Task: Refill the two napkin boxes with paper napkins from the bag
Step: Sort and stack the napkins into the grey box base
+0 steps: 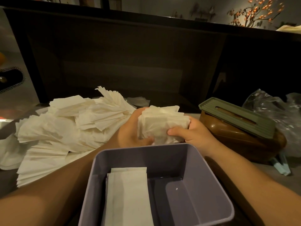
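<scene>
Both hands hold one thick stack of white napkins (162,123) just beyond the far rim of an open purple napkin box (216,190). My left hand (130,132) cups the stack's left side with its thumb under it. My right hand (193,132) grips the right side, thumb lying across the front. A few flat napkins (128,196) lie in the left part of the purple box. A brown napkin box with a slotted green lid (236,118) stands closed to the right. A crumpled clear plastic bag (275,110) lies behind it.
A big loose heap of white napkins (65,126) covers the counter on the left. A dark wall panel (130,54) rises right behind the work area. A pale blue object (283,167) pokes out under the brown box. A metal surface (13,46) stands at the far left.
</scene>
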Action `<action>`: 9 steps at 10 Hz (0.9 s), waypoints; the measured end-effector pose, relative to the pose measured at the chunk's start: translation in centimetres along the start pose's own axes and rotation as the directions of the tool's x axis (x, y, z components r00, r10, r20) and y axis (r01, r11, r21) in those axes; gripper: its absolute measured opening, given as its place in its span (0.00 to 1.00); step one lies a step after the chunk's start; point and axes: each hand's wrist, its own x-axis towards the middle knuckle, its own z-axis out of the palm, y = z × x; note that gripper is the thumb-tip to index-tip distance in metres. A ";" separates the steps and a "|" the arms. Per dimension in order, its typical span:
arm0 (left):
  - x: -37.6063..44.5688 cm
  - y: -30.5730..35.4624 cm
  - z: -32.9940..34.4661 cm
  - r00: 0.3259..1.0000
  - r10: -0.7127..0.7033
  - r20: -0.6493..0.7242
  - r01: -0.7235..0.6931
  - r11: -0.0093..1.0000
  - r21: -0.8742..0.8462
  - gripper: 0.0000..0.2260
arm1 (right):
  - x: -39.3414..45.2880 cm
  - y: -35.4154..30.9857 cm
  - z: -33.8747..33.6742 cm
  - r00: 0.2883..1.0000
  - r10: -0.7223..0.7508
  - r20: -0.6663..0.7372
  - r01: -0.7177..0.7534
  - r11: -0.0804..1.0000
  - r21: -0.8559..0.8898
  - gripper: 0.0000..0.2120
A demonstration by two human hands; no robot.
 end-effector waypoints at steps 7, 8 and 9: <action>-0.7 1.3 -0.5 0.997 0.031 -0.068 -0.031 0.999 0.009 0.30 | -0.2 0.1 0.2 0.990 -0.055 0.133 0.071 0.991 -0.117 0.44; -0.8 1.4 -0.8 0.994 0.066 -0.087 -0.061 0.997 0.055 0.31 | -0.1 -0.2 0.5 0.989 -0.086 0.118 0.092 0.995 -0.049 0.42; -1.2 1.7 -0.8 0.992 0.023 -0.123 -0.018 0.999 0.038 0.25 | -0.3 0.3 0.1 0.979 -0.184 0.092 0.204 0.931 -0.301 0.30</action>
